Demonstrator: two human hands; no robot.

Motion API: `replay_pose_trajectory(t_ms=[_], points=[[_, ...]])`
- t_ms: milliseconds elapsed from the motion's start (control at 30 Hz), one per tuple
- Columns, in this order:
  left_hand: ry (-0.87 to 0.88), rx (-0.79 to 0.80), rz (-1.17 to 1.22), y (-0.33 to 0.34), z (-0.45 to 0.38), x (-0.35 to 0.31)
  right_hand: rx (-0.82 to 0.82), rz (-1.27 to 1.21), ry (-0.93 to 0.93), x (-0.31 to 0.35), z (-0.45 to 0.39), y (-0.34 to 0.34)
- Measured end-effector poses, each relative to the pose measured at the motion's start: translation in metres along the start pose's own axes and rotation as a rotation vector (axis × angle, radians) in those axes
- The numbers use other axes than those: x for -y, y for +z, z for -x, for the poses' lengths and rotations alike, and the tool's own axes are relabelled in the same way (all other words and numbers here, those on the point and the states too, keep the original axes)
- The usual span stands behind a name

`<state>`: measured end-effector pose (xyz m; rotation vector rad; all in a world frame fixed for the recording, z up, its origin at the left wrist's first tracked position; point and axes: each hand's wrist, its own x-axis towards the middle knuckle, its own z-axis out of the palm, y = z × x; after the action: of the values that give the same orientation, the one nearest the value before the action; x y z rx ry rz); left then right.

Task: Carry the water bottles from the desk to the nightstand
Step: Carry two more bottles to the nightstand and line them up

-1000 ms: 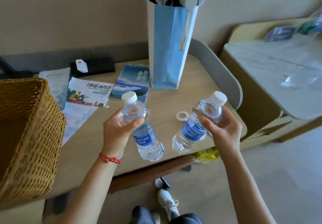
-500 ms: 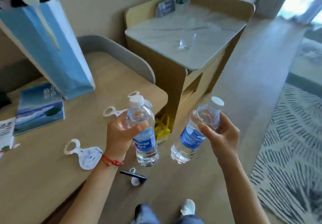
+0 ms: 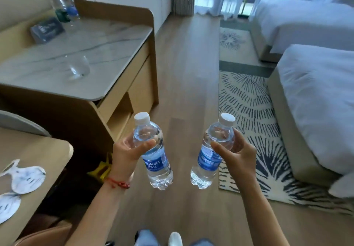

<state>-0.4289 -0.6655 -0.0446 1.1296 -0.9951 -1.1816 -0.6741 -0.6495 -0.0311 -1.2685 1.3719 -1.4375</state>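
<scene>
1. while each bottle is gripped near the neck, left bottle (image 3: 153, 153) by left hand (image 3: 127, 151), right bottle (image 3: 212, 152) by right hand (image 3: 237, 154), both are held over the floor.
2. a slip could be caused by the high, loose grip.
3. the rug (image 3: 247, 100) edge could be tripped on.

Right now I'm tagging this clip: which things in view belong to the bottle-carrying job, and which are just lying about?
In the job:
left hand holding a water bottle
right hand holding the other bottle
desk

Lying about:
glass
paper cutouts
rug
beds
</scene>
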Motion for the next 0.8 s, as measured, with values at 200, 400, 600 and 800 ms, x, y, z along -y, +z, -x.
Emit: replay_pose_trajectory(t_ms=[200,400,600,800], points=[[-0.052,0.081,-0.014,0.051,-0.053,0.014,-0.095,-0.023,0.024,-0.013,-0.045,-0.031],[-0.069,0.126,-0.012,0.082,-0.137,0.031,-0.146,-0.029,0.063,-0.038,-0.118,-0.038],[-0.076,0.179,0.000,0.115,-0.255,0.040,-0.175,0.012,0.069,-0.059,-0.237,-0.028],[-0.068,0.188,-0.001,0.145,-0.383,0.035,-0.145,0.007,0.083,-0.068,-0.355,-0.013]])
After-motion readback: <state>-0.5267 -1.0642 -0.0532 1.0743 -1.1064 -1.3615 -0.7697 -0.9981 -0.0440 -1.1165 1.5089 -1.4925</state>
